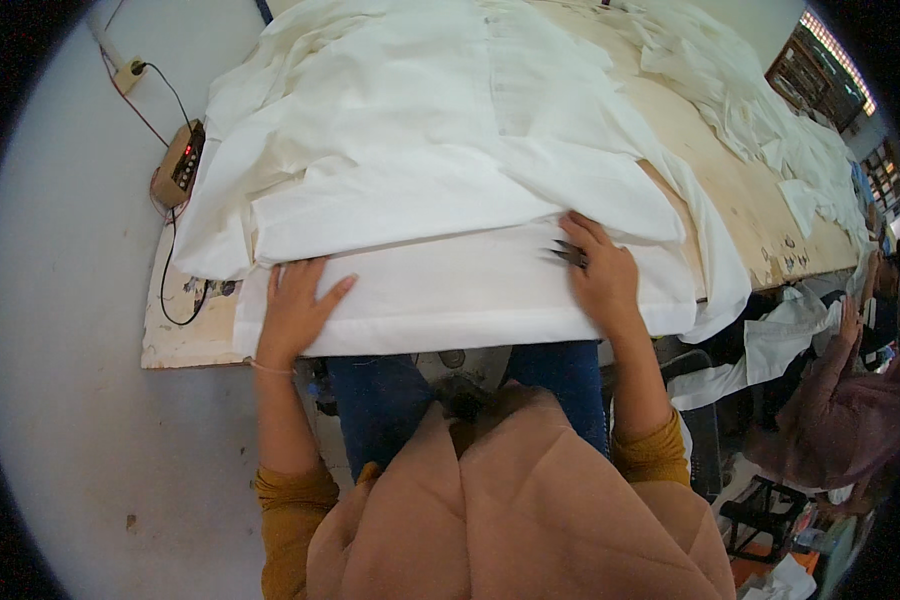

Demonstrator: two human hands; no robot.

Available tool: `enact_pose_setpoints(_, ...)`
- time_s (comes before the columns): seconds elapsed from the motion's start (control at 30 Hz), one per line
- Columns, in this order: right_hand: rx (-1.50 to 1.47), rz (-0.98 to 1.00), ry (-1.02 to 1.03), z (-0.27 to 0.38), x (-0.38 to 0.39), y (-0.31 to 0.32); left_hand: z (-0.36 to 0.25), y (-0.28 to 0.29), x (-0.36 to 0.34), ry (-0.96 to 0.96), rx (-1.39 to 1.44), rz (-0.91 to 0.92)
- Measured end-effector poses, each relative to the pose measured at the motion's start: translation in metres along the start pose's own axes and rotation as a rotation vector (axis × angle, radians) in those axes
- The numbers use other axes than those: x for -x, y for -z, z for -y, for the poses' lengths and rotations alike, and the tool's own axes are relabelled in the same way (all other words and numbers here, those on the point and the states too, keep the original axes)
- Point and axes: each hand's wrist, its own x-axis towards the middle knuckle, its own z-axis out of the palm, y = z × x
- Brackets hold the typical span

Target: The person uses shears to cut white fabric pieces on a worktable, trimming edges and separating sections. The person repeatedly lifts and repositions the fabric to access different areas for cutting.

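Note:
A white garment (420, 210) lies spread over the table, with a long hemmed band (450, 290) along its near edge. My left hand (298, 305) rests on the left part of this band, thumb stretched out to the right; its fingertips reach the fold above and are partly hidden there. On the right side my right hand (604, 272) holds small dark thread snips (570, 254), their blades pointing left over the cloth. The fingers of that hand also touch the edge of the upper fold.
The wooden table (185, 340) shows at the left corner. A brown box with a red light (181, 165) and cables sits beside the wall. More white cloth (740, 110) is piled at the far right. Another person (835, 425) works with white fabric on the right, near a black stool (765, 515).

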Motion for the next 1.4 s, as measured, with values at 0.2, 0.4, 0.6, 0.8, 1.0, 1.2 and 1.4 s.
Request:
enact_pose_setpoints(0.2,-0.004,-0.058,0.077,0.021,-0.019,-0.014,-0.040,0.021,-0.002,0.307,-0.156,-0.057)
enact_pose_setpoints(0.4,-0.485,0.207,0.202,0.042,0.019,0.004,-0.142,-0.003,0.021,-0.251,0.252,-0.095)
enact_pose_setpoints(0.6,-0.408,0.152,0.256,0.044,0.034,0.007,-0.150,-0.016,0.016,-0.343,0.052,0.013)
enact_pose_setpoints(0.8,-1.060,0.188,0.148,0.036,0.035,0.016,-0.151,-0.013,0.015,-0.318,0.036,0.069)
enact_pose_setpoints(1.0,-2.158,0.283,0.764,-0.036,0.057,0.049,-0.150,-0.013,0.014,-0.325,0.033,0.073)
enact_pose_setpoints(1.2,-0.606,-0.033,-0.112,-0.050,0.074,0.087,-0.151,-0.012,0.015,-0.301,0.073,0.112)
enact_pose_setpoints(1.4,-0.680,-0.126,-0.092,-0.066,0.084,0.046,-0.176,-0.007,0.031,-0.496,0.228,0.011)
